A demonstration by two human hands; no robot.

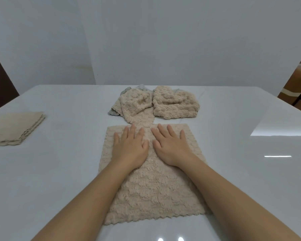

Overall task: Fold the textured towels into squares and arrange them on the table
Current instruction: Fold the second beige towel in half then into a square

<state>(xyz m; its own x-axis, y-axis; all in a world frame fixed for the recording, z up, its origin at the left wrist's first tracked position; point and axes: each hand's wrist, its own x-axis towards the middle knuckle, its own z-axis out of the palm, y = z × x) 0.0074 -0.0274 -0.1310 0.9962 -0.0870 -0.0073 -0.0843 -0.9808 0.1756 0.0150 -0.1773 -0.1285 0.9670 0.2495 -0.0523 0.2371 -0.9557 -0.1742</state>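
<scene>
1. Towel (pixel 151 193), beige and nubbly, lies spread flat on the white table (pixel 233 171) right in front of the person, not yet folded square as far as I can tell.
2. Left hand (pixel 129 146) and right hand (pixel 172 146) rest palm-down on its far half, fingers straight, gripping nothing.
3. Done: a folded stack (pixel 14 128) sits at the far left.
4. Left: a crumpled pile (pixel 155 103) just beyond the spread towel awaits folding.
</scene>
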